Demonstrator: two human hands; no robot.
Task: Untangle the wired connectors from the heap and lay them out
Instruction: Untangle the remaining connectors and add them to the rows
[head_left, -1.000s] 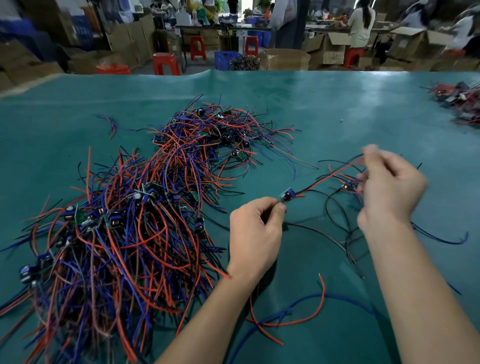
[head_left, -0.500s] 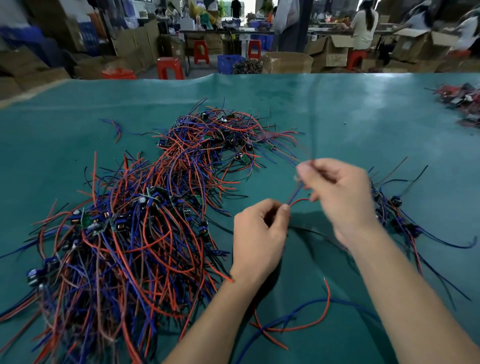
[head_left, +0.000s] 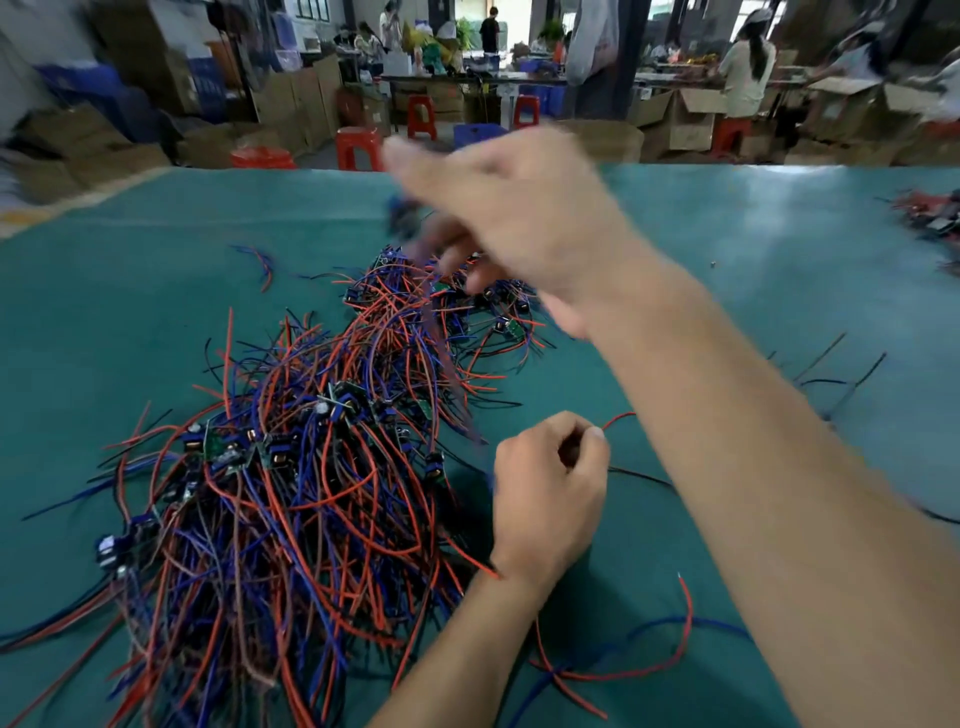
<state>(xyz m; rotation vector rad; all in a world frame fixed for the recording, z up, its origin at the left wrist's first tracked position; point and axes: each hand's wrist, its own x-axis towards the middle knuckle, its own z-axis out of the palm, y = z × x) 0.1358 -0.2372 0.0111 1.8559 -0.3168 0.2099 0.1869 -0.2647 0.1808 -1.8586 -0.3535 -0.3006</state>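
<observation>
The heap (head_left: 291, 467) sprawls across the left of the worktop (head_left: 753, 249). My left hand (head_left: 550, 493) sits just beside it, fingers curled, pinching a red wire (head_left: 618, 417); I should anchor that firmly. My right hand (head_left: 509, 223) is raised and blurred, its grip unclear; I'd draw slowly so nothing snags.

no readable text, labels, numbers or signs anywhere

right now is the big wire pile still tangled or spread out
Still tangled. The heap is a dense knot of red and blue wires crossing over each other, small boards buried inside. Only a few loose wires lie apart nearby.
</observation>
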